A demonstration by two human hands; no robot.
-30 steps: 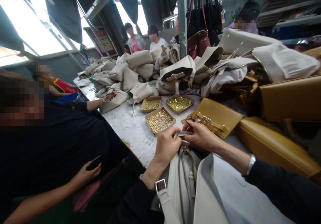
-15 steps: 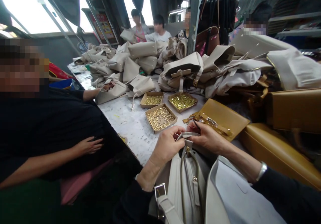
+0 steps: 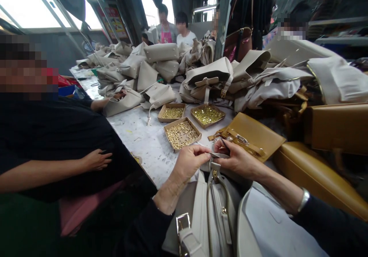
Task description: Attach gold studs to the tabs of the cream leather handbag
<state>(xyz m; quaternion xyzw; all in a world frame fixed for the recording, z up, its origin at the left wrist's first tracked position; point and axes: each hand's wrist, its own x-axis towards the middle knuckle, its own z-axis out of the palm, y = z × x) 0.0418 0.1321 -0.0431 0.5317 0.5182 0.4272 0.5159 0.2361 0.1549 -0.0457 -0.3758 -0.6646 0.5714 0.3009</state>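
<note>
A pale grey handbag stands in front of me at the table edge, its zipped inside showing. My left hand pinches the bag's upper rim between thumb and fingers. On the same rim, just to the right, my right hand is closed, with a thin dark tool sticking up between its fingers; the tool's kind cannot be made out. A zip pull hangs just below my fingers. At the bag's lower left shows a strap with a metal buckle.
Beyond my hands sit cardboard trays of small gold-coloured metal pieces. Mustard-coloured bags lie on the right. A heap of grey bags covers the table's far side. A co-worker in dark clothes sits at left, one hand on a grey bag.
My left hand's fingers have straightened along the rim, and the rim has tilted slightly. The view has shifted a little; the co-worker's near hand appears further left and higher.
</note>
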